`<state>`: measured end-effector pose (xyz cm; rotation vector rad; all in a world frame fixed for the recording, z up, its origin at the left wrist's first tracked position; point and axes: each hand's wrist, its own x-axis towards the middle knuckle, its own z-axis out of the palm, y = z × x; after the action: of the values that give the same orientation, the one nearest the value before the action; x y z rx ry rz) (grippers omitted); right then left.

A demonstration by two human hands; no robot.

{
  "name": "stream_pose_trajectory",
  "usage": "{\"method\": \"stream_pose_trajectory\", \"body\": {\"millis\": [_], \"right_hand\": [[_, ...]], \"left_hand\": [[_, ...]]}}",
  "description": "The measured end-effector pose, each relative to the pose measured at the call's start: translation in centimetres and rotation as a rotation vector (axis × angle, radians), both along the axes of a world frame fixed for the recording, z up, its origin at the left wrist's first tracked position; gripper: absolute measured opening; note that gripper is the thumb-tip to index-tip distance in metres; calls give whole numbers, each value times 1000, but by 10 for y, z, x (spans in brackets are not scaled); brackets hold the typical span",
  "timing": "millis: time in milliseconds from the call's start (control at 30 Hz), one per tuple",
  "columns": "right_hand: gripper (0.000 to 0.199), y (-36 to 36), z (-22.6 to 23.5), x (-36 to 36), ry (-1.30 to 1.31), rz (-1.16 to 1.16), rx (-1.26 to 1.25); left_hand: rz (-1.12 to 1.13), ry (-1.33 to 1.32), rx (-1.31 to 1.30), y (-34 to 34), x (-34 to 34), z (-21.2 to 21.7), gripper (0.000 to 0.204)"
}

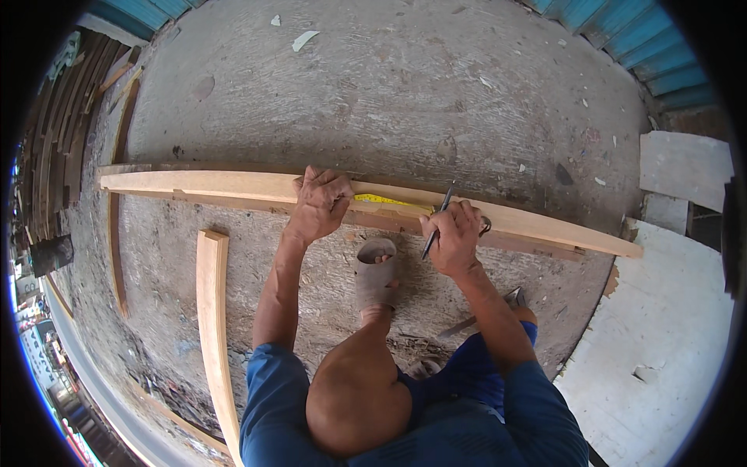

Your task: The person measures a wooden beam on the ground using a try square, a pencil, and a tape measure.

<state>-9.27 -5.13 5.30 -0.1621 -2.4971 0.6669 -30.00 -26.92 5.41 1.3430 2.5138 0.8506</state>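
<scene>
A long pale wooden board (233,184) lies across the view on darker timber. My left hand (320,204) is closed at the left end of a yellow tape measure blade (389,202), its knuckles over the board; the fingertips are hidden. The blade runs along the board to my right hand (455,237). That hand is closed around a slender dark pencil (446,198), held slanted with its upper end over the board. A dark rounded part (485,225), perhaps the tape's case, shows beside the right fingers, mostly hidden.
Another pale wooden piece (212,311) lies at the lower left. Stacked dark planks (74,124) stand at the far left. A metal-headed tool (515,297) rests by my right forearm. White sheets (661,311) lie at the right. My shod foot (375,272) is close below the board.
</scene>
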Motion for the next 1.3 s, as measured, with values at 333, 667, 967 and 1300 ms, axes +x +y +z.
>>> {"method": "stream_pose_trajectory", "body": {"millis": [333, 667, 967, 1300], "right_hand": [[28, -1, 11, 3, 4, 48, -151], [16, 2, 25, -2, 50, 149, -144], [17, -2, 23, -7, 38, 76, -136], [17, -4, 18, -9, 23, 81, -69]], "left_hand": [[17, -20, -3, 1, 1, 4, 15], [23, -21, 10, 1, 1, 2, 15], [9, -2, 23, 1, 1, 1, 16], [11, 1, 34, 0, 1, -1, 17]]}}
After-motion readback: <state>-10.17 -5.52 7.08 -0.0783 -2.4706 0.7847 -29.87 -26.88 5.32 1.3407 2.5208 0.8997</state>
